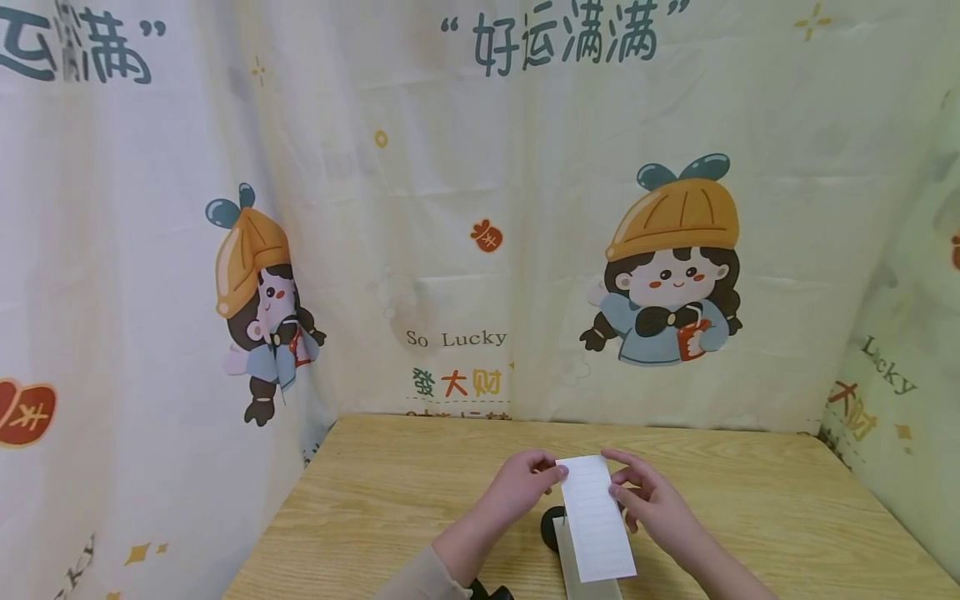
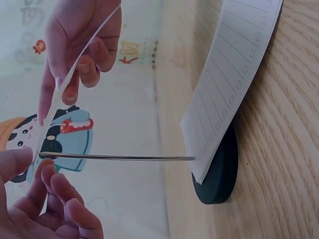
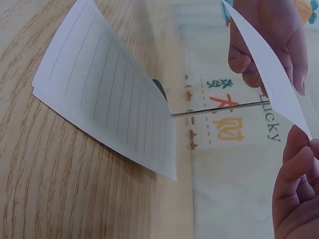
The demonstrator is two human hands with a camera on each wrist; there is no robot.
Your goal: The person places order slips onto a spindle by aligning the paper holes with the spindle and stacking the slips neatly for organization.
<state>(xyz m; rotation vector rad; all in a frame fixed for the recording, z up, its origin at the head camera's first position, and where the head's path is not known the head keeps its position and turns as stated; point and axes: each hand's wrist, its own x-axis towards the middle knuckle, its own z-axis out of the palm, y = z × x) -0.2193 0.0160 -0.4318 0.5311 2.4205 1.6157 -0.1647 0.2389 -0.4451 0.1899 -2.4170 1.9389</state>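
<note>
A lined white paper slip [image 1: 596,517] is held up between both hands near the top of a paper spike. My left hand [image 1: 517,483] pinches its far left corner between thumb and fingers. On the opposite edge, my right hand [image 1: 656,504] grips the slip with thumb and fingertips. The spike's thin metal needle [image 2: 119,158] rises from a round black base [image 2: 227,169], its tip meeting the slip close by the left fingertips. Lower down, a stack of lined slips [image 3: 112,94] sits on the needle over the base, fanning out and curling slightly.
The wood-grain table [image 1: 390,492] spreads to both sides of the spike. Behind it hangs a cream curtain [image 1: 450,208] printed with cartoon figures and lettering. A beige sleeve [image 1: 423,577] covers the left forearm, with a black object [image 1: 491,593] beside it at the frame's bottom.
</note>
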